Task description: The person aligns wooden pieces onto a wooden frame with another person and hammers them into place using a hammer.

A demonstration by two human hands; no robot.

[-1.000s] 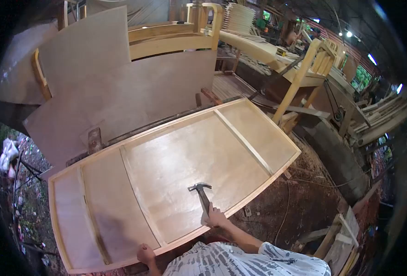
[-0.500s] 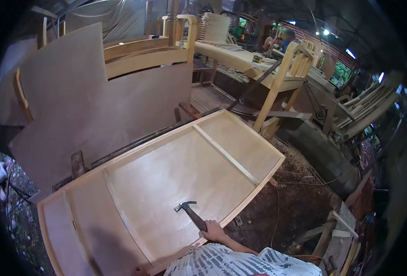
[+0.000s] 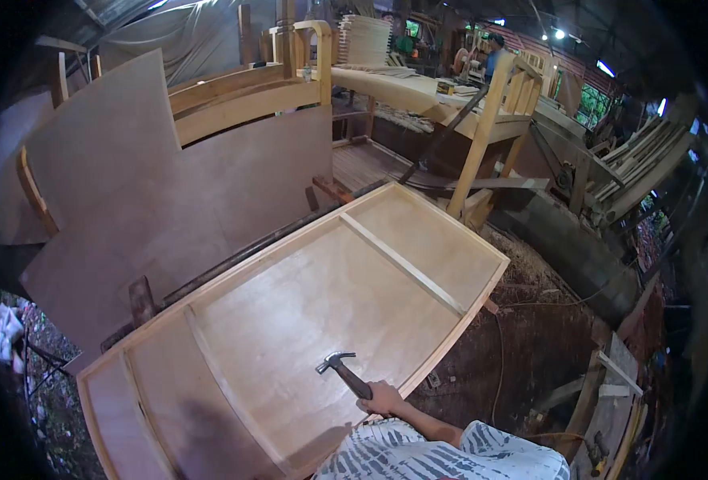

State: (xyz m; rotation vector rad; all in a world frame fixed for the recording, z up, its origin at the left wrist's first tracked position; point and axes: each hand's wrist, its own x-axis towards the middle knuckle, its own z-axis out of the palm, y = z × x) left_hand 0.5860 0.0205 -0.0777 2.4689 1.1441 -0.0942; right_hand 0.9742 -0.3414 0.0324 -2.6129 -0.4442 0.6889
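Caution, surface damage: the right hand is gripping a claw hammer by the handle, with the fingers closing around it. If that grip is loosening, the steel head could be dropping onto the sheet and denting it; a turning wrist could be dragging the claw across the surface. Whether the head is touching the sheet is not showing clearly.

Caution, panel shift: the shirt is overlapping the near edge of the framed panel, just beside the right hand. Leaning body weight could be pushing the panel away or tipping it, since no hand is visibly steadying it. A dark wooden block is standing at the far edge, well ahead and left of the right hand; how firmly the panel is being supported underneath is not showing.

Left hand: it is lying outside the view, so its state and grasp cannot be told.

Location: the hammer head is pointing ahead and left of the right hand, over the broad middle bay. The panel is extending ahead and to both sides of that hand. One slat is crossing it ahead and slightly right; two slats are running left of the hand.
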